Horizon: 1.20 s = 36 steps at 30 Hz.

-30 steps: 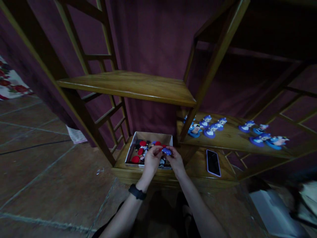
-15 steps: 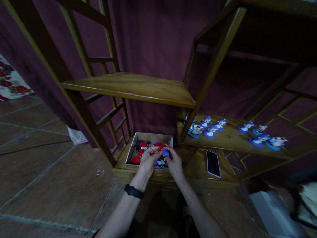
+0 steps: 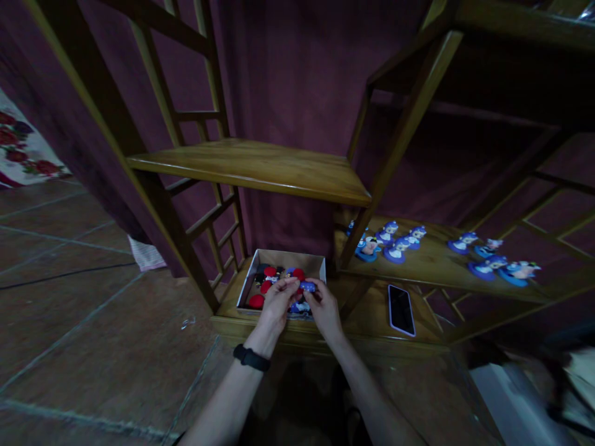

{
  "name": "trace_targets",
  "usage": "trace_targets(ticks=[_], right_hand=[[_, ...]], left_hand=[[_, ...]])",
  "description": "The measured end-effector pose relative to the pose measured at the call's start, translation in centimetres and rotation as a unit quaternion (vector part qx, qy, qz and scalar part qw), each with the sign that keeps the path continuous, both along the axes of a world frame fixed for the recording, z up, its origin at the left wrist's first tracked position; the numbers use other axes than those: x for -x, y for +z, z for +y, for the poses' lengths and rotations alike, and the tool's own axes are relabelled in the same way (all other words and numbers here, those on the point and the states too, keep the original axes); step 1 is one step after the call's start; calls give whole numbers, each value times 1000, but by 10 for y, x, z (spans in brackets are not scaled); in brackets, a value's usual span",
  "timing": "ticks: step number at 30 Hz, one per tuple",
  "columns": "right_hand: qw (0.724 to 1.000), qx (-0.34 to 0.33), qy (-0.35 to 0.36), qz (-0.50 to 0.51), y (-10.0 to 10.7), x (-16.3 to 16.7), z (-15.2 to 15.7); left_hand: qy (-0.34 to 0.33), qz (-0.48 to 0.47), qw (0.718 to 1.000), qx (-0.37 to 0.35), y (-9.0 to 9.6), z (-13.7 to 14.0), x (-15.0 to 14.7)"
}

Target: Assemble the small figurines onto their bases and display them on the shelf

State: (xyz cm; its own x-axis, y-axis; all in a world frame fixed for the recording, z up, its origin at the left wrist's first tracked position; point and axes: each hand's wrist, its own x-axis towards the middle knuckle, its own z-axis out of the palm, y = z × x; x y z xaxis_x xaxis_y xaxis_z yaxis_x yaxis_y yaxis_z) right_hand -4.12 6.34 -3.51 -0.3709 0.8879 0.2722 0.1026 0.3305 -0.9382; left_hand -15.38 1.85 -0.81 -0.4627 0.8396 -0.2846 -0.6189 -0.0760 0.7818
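Head view: on the bottom ledge of a brown wooden shelf unit (image 3: 251,164) sits a shallow white-rimmed cardboard box (image 3: 297,258) with rounded red pieces (image 3: 256,301) inside. Forearms slant inward, left hand (image 3: 277,301) and right hand (image 3: 325,310) nearly meeting above it. The right pinches a small purple piece (image 3: 307,287), its white spots now clearer than half a second ago, suggesting a turn; I cannot tell whether the left grips it.

The left hand (image 3: 277,305) and right hand (image 3: 326,311) are bare, as are the visible forearms (image 3: 227,399). A broad black wristband (image 3: 251,358) circles the left one, below and left of the frame's centre.
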Motion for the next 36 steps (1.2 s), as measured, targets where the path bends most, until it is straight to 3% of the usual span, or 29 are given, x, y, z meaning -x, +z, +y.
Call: trace_targets(ticks=[7,17,25,36], right_hand=[[997,77,-6,-2,-8,-1,11],[985,154,12,71,-3,-1,9],[983,164,-2,78,-6,-2,11],[983,161,-1,88,-18,-4,19]], left_hand=[[-43,-13,998,43,-1,0,0],[-47,-35,998,25,-4,3,2],[-63,-30,998,9,-2,4,0],[-83,64,994,-14,-5,5,-7]])
